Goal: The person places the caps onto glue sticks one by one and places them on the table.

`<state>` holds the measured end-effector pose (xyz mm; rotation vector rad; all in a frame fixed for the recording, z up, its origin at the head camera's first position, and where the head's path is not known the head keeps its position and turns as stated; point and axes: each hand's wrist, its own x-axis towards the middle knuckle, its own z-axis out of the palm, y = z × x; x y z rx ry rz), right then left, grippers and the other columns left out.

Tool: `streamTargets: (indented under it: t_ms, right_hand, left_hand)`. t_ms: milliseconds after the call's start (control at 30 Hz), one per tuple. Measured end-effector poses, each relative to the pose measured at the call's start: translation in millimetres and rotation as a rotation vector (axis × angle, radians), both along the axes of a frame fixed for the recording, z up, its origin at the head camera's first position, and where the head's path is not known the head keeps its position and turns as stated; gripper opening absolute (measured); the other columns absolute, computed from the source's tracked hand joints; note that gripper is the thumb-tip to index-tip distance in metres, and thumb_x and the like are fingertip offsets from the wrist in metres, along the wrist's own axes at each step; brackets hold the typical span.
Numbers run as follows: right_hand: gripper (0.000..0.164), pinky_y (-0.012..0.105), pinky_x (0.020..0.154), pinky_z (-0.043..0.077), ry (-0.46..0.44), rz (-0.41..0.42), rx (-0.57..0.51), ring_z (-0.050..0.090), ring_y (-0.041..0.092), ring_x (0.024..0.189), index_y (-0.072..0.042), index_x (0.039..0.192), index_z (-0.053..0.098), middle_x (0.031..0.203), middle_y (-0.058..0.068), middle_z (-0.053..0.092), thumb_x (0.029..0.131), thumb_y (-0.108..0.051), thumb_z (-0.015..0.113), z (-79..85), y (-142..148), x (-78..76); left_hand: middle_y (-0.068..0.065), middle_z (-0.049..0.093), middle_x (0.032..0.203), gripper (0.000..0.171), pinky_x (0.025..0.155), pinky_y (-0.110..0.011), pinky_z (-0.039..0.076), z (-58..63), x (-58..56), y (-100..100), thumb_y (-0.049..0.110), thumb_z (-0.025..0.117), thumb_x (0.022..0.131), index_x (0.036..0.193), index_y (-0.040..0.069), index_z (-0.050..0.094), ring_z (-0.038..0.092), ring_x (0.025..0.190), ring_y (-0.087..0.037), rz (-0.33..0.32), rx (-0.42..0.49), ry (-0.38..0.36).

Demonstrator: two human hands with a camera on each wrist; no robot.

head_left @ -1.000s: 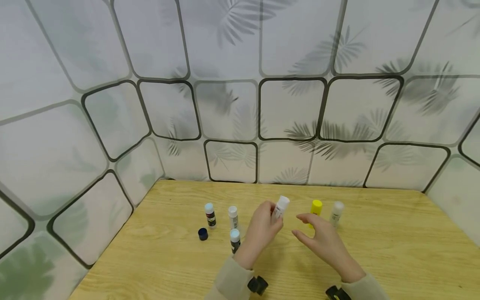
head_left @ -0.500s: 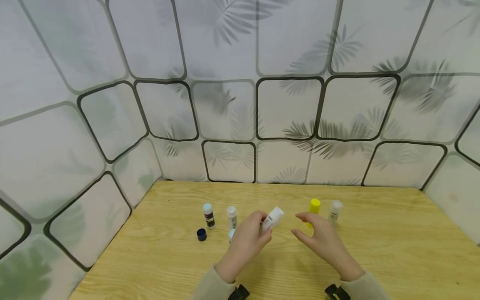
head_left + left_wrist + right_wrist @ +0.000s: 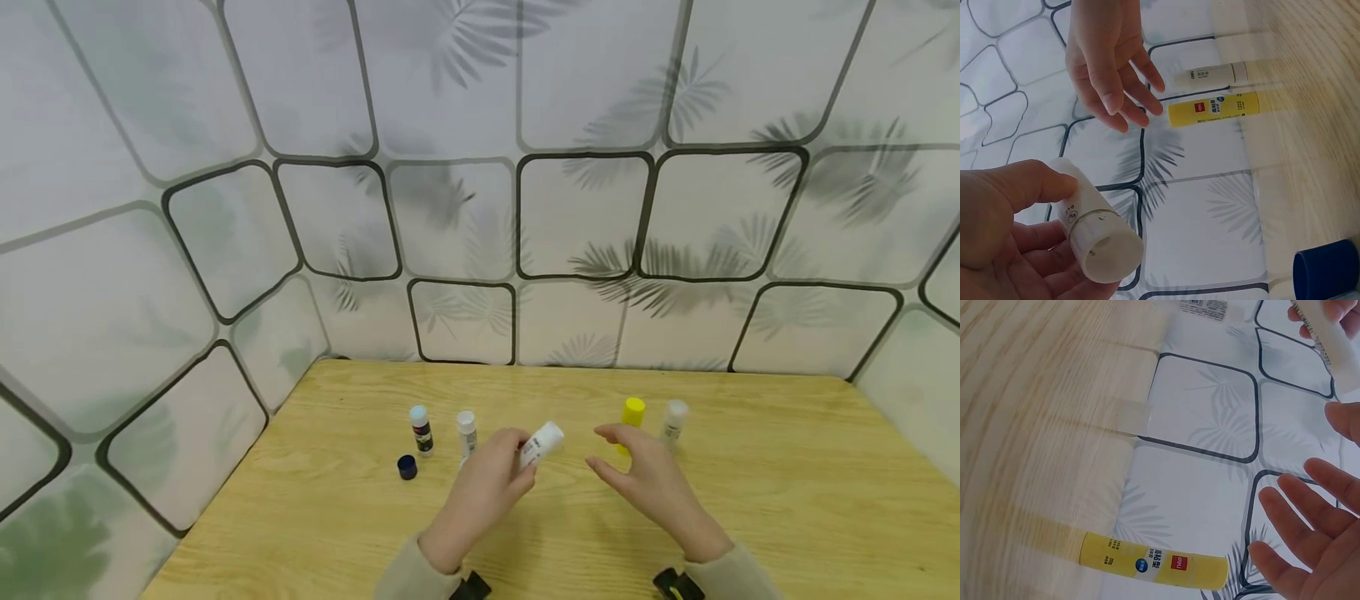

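Note:
My left hand [image 3: 483,487] grips a white glue stick [image 3: 540,444] between thumb and fingers, clear above the table and tilted with its upper end to the right. In the left wrist view, the round end of this glue stick [image 3: 1107,250] faces the camera. Empty and with fingers spread in a loose curve, my right hand [image 3: 648,479] hovers in front of a standing yellow glue stick [image 3: 633,412]. That yellow glue stick [image 3: 1154,560] shows red and blue label marks in the right wrist view. Just right of it a whitish glue stick [image 3: 674,421] stands upright.
At the left stand a dark-labelled bottle with a pale blue top [image 3: 422,431] and a white tube [image 3: 467,431]. A dark blue cap [image 3: 407,467] lies before them on the wooden table [image 3: 300,500]. Another pale-topped bottle is mostly hidden behind my left hand. A patterned cloth wall [image 3: 465,321] rises behind.
My left hand has moved left and down, and its glue stick now leans further to the right. The hand now covers most of the nearest pale-topped bottle. My right hand has stayed put.

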<state>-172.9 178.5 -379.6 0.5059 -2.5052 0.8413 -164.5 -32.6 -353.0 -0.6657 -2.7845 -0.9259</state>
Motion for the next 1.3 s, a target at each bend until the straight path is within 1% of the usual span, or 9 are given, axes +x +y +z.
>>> streamTargets:
  t_ms: [100, 233, 400, 567, 800, 933, 1067, 1300]
  right_hand:
    - [0.035, 0.040, 0.071, 0.048, -0.008, -0.001, 0.009, 0.058, 0.024, 0.085, 0.000, 0.100, 0.062, 0.095, 0.010, 0.062, 0.071, -0.014, 0.075, 0.6, -0.6, -1.2]
    - [0.035, 0.040, 0.071, 0.048, -0.010, 0.002, 0.016, 0.058, 0.024, 0.085, -0.001, 0.100, 0.062, 0.095, 0.010, 0.062, 0.071, -0.015, 0.074, 0.2, -1.4, -2.6]
    - [0.035, 0.040, 0.070, 0.048, 0.000, 0.012, 0.016, 0.058, 0.025, 0.085, 0.000, 0.101, 0.061, 0.095, 0.011, 0.062, 0.071, -0.013, 0.074, -1.5, -1.8, -5.5]
    - [0.036, 0.040, 0.070, 0.048, -0.015, 0.025, 0.018, 0.058, 0.026, 0.085, 0.002, 0.101, 0.061, 0.096, 0.012, 0.062, 0.071, -0.013, 0.074, -3.1, -2.7, -11.2]
    - [0.036, 0.042, 0.073, 0.047, -0.092, 0.044, 0.031, 0.057, 0.026, 0.088, 0.000, 0.104, 0.060, 0.100, 0.012, 0.061, 0.074, -0.015, 0.071, -8.2, -7.0, -22.6]
    - [0.035, 0.042, 0.072, 0.047, -0.116, 0.061, 0.044, 0.056, 0.026, 0.088, 0.000, 0.105, 0.059, 0.101, 0.012, 0.060, 0.076, -0.016, 0.070, -11.6, -10.4, -31.3]
    - [0.035, 0.042, 0.071, 0.047, -0.163, 0.079, 0.048, 0.056, 0.027, 0.088, 0.001, 0.105, 0.059, 0.101, 0.013, 0.060, 0.077, -0.017, 0.069, -16.9, -14.0, -40.4]
    - [0.034, 0.040, 0.071, 0.048, -0.243, 0.062, 0.092, 0.057, 0.027, 0.089, -0.002, 0.104, 0.060, 0.101, 0.011, 0.060, 0.076, -0.019, 0.070, -21.8, -21.6, -54.5]
  left_hand:
    - [-0.003, 0.056, 0.094, 0.027, 0.063, -0.024, 0.046, 1.9, -0.6, -2.0, 0.016, 0.062, 0.083, 0.106, 0.004, 0.055, 0.053, 0.078, -0.011, 0.004, -0.001, -0.015]
    - [-0.002, 0.056, 0.093, 0.025, 0.063, -0.024, 0.046, 1.2, -2.7, -2.7, 0.015, 0.063, 0.082, 0.104, 0.004, 0.056, 0.053, 0.077, -0.010, -0.002, -0.005, -0.029]
    - [-0.003, 0.057, 0.092, 0.025, 0.063, -0.024, 0.046, -0.8, -4.3, -1.6, 0.013, 0.065, 0.081, 0.102, 0.004, 0.057, 0.054, 0.076, -0.010, -0.014, -0.016, -0.006]
    - [-0.003, 0.058, 0.091, 0.025, 0.064, -0.024, 0.046, -0.2, -4.3, -1.0, 0.013, 0.065, 0.080, 0.101, 0.004, 0.058, 0.054, 0.077, -0.010, -0.015, -0.023, 0.003]
    - [-0.003, 0.057, 0.091, 0.024, 0.063, -0.024, 0.046, 1.3, -2.2, -1.0, 0.014, 0.065, 0.081, 0.102, 0.004, 0.057, 0.053, 0.076, -0.010, -0.016, -0.019, -0.011]
    - [-0.002, 0.057, 0.091, 0.025, 0.063, -0.022, 0.045, 0.8, -2.5, -0.7, 0.014, 0.064, 0.082, 0.103, 0.004, 0.057, 0.053, 0.076, -0.009, -0.018, -0.021, -0.014]
    - [-0.002, 0.057, 0.091, 0.025, 0.063, -0.022, 0.045, 1.0, -2.3, -0.8, 0.014, 0.064, 0.082, 0.103, 0.004, 0.057, 0.053, 0.076, -0.009, -0.022, -0.026, -0.009]
    - [-0.002, 0.057, 0.093, 0.025, 0.064, -0.024, 0.046, 3.8, 0.1, -3.6, 0.012, 0.064, 0.082, 0.104, 0.003, 0.056, 0.054, 0.078, -0.010, -0.007, -0.008, -0.039]
